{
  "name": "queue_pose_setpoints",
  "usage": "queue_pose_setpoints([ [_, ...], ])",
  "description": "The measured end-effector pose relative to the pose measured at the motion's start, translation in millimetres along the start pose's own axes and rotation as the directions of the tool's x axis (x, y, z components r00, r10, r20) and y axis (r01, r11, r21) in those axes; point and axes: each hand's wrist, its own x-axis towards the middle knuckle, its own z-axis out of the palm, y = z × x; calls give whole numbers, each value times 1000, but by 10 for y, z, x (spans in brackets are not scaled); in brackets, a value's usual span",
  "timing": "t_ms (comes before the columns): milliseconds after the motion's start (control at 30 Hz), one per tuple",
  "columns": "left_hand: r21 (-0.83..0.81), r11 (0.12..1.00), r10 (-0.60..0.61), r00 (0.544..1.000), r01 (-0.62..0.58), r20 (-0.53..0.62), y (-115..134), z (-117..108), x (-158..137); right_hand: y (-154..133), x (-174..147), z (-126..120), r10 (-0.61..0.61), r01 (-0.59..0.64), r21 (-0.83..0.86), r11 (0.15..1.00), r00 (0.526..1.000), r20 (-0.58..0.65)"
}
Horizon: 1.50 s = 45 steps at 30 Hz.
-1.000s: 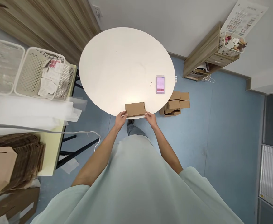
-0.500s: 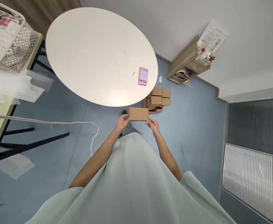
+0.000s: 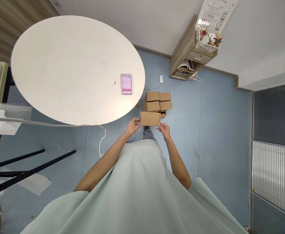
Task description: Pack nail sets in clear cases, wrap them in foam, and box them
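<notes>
A flat brown cardboard box (image 3: 150, 119) is held level in front of my body, with both hands at its short ends. My left hand (image 3: 133, 126) is closed on the left end, thumb at the near corner. On the right end my right hand (image 3: 164, 130) grips the near corner, with some fingers reaching out below it. Just beyond the held box stands a pile of similar cardboard boxes (image 3: 153, 96) on the floor; the held box hides part of its near side.
An oval white table (image 3: 79, 71) with a blurred pink-purple item (image 3: 126, 84) on it is at the left. A white cable (image 3: 102, 138) hangs at the left. A wooden cabinet (image 3: 188, 53) stands along the far wall, and a ribbed glass partition (image 3: 275, 165) at the right.
My view has shifted right, so the table sits farther left. The held box has come closer to the pile, with both hands still on it.
</notes>
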Motion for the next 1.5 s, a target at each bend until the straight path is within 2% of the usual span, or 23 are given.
queue_pose_setpoints([
  [200, -3, 998, -58, 996, 58, 71, 518, 673, 462, -301, 788, -682, 31, -31, 31, 999, 999, -13],
  [333, -5, 997, -82, 991, 83, 102, 816, 1080, 836, -438, 1311, -1023, 65, -64, 63, 996, 998, -20],
  [467, 19, 996, -85, 987, 84, 133, 1041, 1382, 1259, -514, 1777, -1229, 84, -82, 79, 994, 996, -31],
  [600, 33, 996, -82, 989, 78, 124, 1162, 1549, 1677, -515, 2213, -1299, 96, -93, 86, 992, 995, -35],
  [833, 62, 982, -188, 969, 180, 158, 1191, 1719, 2314, -428, 2958, -1239, 130, -123, 101, 987, 989, -68],
  [1067, 45, 985, -171, 975, 166, 142, 1063, 1798, 2682, -341, 3637, -1136, 137, -132, 82, 988, 989, -55],
  [1300, 91, 966, -248, 967, 242, 60, 804, 1591, 2750, -158, 4104, -925, 114, -113, 25, 993, 993, -40],
  [1500, 100, 946, -314, 949, 309, 39, 647, 1325, 2527, -1, 4164, -743, 173, -167, 66, 984, 981, -93],
])
